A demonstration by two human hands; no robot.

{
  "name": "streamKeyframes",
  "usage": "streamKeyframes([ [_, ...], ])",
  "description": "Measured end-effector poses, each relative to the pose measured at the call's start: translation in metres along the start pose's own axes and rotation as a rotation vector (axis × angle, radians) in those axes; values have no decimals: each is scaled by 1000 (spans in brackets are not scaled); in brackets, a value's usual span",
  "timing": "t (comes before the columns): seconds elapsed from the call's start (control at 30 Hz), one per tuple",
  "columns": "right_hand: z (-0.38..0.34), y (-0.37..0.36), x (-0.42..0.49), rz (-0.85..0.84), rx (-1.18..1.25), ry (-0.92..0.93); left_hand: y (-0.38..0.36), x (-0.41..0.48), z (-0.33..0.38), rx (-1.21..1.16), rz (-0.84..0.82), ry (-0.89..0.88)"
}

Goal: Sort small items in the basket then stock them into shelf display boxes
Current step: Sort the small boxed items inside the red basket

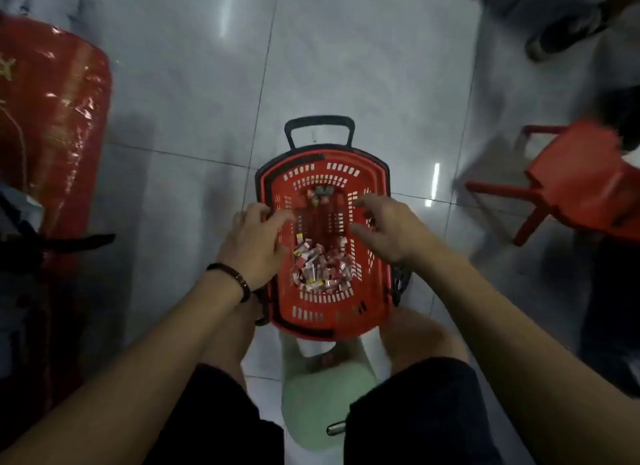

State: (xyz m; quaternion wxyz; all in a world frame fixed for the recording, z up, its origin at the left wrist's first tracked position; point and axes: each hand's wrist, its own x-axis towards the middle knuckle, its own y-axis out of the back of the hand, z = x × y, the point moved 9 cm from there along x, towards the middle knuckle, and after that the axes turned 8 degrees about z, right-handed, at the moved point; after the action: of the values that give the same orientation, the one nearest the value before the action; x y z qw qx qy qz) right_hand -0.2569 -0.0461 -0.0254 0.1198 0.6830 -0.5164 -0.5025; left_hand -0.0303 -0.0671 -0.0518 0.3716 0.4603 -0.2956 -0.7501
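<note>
basket [372, 284] sorting | wrapped items [320, 269] look light, crinkly, pinch singly | left hand [254, 243], right hand [388, 227] fingers spread, empty

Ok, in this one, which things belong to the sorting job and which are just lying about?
Job: red shopping basket; near pile of small packets; few packets at its far end; left hand; right hand.
Lying about: red plastic stool; red foil-wrapped bundle; pale green stool under the person.

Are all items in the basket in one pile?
No, a large pile lies at the near end, a few items apart at the far end.
</note>
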Motion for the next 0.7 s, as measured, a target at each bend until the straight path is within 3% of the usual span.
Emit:
streamKeyframes([
  [0.2, 87, -128, 69, -120, -124, -26, -140, 49, -57, 170, 63, 58],
  [0.4, 123, -208, 83, -374, -606, 134, -207, 53, -86, 213, 189, 80],
  [0.53, 125, -221, 81, -294, -815, 206, -206, 59, -82, 277, 299, 59],
  [0.7, 132, -244, 43, -266, -929, 249, -219, 38, -92, 275, 174, 71],
])
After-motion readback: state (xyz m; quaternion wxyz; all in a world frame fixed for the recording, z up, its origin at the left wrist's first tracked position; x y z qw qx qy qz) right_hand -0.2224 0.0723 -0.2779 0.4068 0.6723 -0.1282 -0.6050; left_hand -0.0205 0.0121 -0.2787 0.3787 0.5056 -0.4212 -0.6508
